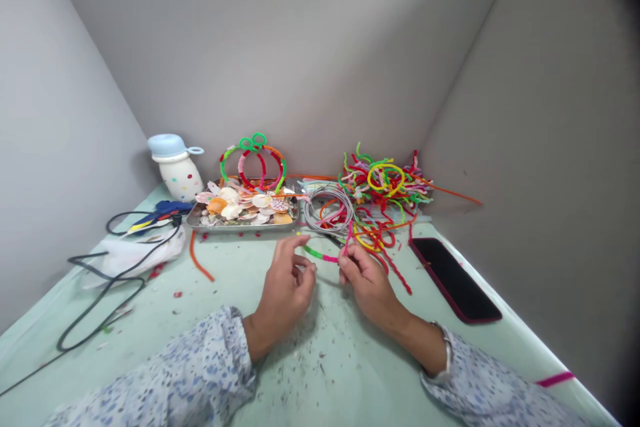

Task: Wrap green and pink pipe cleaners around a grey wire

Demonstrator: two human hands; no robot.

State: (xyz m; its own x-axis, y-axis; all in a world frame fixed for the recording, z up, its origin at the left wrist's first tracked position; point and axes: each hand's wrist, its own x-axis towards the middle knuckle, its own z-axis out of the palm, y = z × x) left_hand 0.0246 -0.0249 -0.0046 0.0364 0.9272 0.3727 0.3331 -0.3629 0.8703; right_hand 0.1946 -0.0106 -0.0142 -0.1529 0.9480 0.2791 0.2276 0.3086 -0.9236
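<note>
Bare bench [320, 360] near edge is free; back blocked by shell tray [243, 221], pipe cleaner pile [380, 193], phone [455, 279] right, cable [100, 293] left.

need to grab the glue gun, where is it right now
In the head view the blue glue gun lies at the far left of the table, between the white bottle and the shell tray.

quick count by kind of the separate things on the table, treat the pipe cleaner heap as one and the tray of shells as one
white bottle with blue cap: 1
tray of shells: 1
wrapped hoop decoration: 1
heap of pipe cleaners: 1
coil of grey wire: 1
glue gun with black cord: 1
phone in red case: 1
loose orange pipe cleaner: 1
green and pink piece between the fingers: 1
total: 9
</note>
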